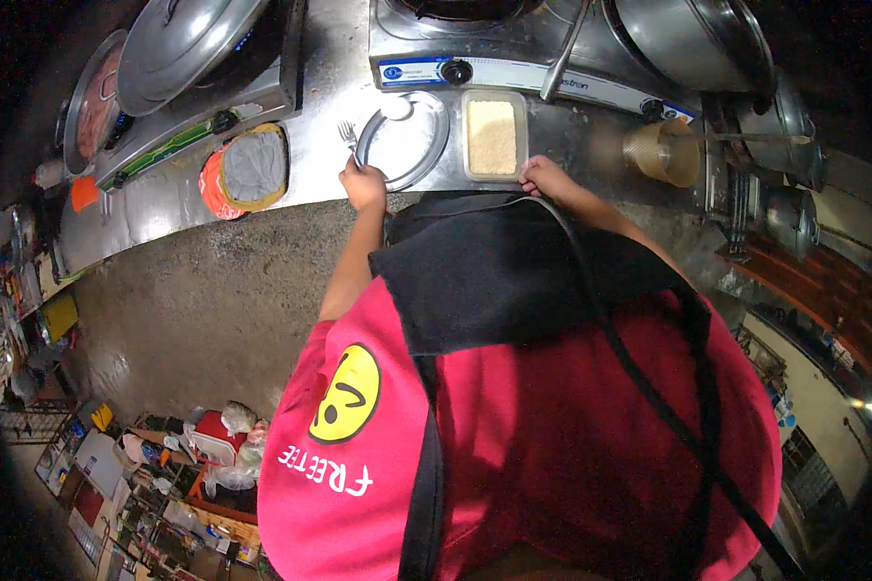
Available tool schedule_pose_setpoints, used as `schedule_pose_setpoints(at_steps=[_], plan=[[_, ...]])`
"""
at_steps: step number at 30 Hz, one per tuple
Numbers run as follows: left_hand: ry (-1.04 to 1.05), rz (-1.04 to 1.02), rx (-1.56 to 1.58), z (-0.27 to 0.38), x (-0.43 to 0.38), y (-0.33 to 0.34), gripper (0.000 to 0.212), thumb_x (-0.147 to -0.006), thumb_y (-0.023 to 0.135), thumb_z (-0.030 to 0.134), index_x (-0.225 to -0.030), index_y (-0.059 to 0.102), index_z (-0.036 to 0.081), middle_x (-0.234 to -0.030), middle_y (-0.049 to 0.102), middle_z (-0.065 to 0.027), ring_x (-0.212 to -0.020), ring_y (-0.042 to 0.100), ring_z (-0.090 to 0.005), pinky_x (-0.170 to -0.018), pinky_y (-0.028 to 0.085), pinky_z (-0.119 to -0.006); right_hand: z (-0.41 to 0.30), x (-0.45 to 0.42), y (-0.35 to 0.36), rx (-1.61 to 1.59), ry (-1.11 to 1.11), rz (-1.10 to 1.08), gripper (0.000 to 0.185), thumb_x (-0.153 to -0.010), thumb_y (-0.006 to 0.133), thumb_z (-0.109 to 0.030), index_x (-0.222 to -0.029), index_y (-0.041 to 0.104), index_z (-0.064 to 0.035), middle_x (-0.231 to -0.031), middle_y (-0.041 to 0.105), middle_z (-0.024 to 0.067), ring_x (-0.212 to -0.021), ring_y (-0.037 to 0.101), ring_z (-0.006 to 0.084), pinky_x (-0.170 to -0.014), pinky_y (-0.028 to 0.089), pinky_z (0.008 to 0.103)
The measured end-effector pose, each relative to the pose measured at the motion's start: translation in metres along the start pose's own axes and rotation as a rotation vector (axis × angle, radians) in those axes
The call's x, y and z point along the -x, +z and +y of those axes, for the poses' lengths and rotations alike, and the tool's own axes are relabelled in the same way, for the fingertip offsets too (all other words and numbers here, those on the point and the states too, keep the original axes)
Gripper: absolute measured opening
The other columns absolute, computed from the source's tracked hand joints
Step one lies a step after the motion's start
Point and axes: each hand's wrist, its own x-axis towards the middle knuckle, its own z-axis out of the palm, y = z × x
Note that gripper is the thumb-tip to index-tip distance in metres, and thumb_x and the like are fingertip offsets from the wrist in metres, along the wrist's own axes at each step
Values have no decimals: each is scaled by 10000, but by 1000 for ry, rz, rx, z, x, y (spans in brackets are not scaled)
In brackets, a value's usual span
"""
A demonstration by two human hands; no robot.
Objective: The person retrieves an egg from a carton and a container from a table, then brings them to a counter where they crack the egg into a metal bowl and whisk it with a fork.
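Observation:
My left hand is closed around the handle of a metal fork, its tines pointing away from me, at the left rim of a round metal plate. The plate lies on the steel counter and holds a white, egg-like round thing near its far edge. Just right of the plate, a clear rectangular plastic container is filled with pale, crumb-like material. My right hand is at the container's near right corner, fingers bent against it; whether they pinch the rim is hard to see.
A gas stove stands beyond the plate, with a long metal utensil handle reaching over its front. Large pots are at the upper right. Left are a folded cloth and a second stove with a lidded pot. A strainer-like round thing sits right.

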Motion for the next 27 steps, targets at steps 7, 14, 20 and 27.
schedule_pose_setpoints(at_steps=[7,14,20,27], plan=[[151,37,-1,-21,-18,-4,280,-636,457,60,-897,534,-6,-808,519,-195,-758,506,-319,-697,400,-365,-1,-2,0,-9,-17,-5,144,-694,480,-108,-823,435,-65,-699,523,37,-560,509,114,-466,401,231],[-145,-176,525,20,-14,-41,185,-695,480,39,-868,518,-13,-740,518,-71,-674,490,-148,-626,400,-254,-6,-2,2,407,-372,517,230,-669,470,-57,-895,461,-10,-794,504,125,-717,518,227,-616,429,297],[-113,-720,742,94,17,-61,234,-729,518,86,-944,478,4,-795,532,-55,-683,494,-123,-632,402,-228,-75,34,56,77,-636,20,335,-757,509,-174,-1014,417,18,-962,476,141,-927,462,213,-801,367,299],[-80,-1192,813,133,14,-43,208,-746,509,100,-936,486,18,-754,530,-27,-650,496,-92,-591,390,-202,-109,51,93,-67,-328,-9,286,-824,388,-256,-961,454,-14,-718,497,39,-646,472,151,-620,390,287]])
